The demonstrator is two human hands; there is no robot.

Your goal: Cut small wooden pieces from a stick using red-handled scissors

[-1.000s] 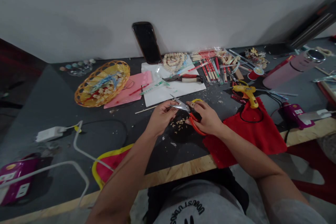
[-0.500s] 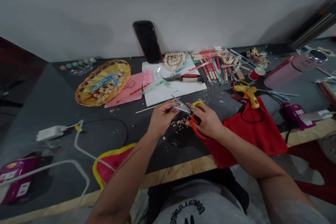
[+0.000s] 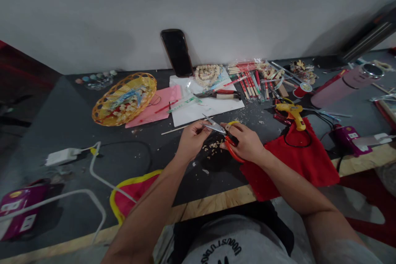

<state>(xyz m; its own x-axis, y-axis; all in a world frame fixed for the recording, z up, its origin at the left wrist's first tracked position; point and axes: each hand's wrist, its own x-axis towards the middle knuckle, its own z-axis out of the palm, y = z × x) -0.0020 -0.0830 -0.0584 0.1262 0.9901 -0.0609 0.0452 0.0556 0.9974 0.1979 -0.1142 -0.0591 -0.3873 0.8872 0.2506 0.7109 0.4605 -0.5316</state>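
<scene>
My right hand (image 3: 246, 142) is closed round a pair of scissors (image 3: 230, 148) with red and yellow handles. The blades are spread and point up and to the left. By the blade tips, my left hand (image 3: 194, 138) is pinched shut; whatever sits between its fingertips is too small to name. Below the blades, between both hands, small pale cut pieces (image 3: 213, 146) lie scattered on the dark table. A thin stick (image 3: 175, 129) lies just beyond my left hand.
A yellow basket (image 3: 96, 111) stands at the left, beside pink paper (image 3: 144, 119). White paper (image 3: 207, 110) bears pliers (image 3: 225, 95). A phone (image 3: 177, 53) leans on the wall. At the right are a yellow glue gun (image 3: 292, 113), red cloth (image 3: 305, 165) and a pink flask (image 3: 343, 86).
The view has shifted slightly. The scissor blades look a little closer together near my left fingertips; both hands stay in nearly the same place.
</scene>
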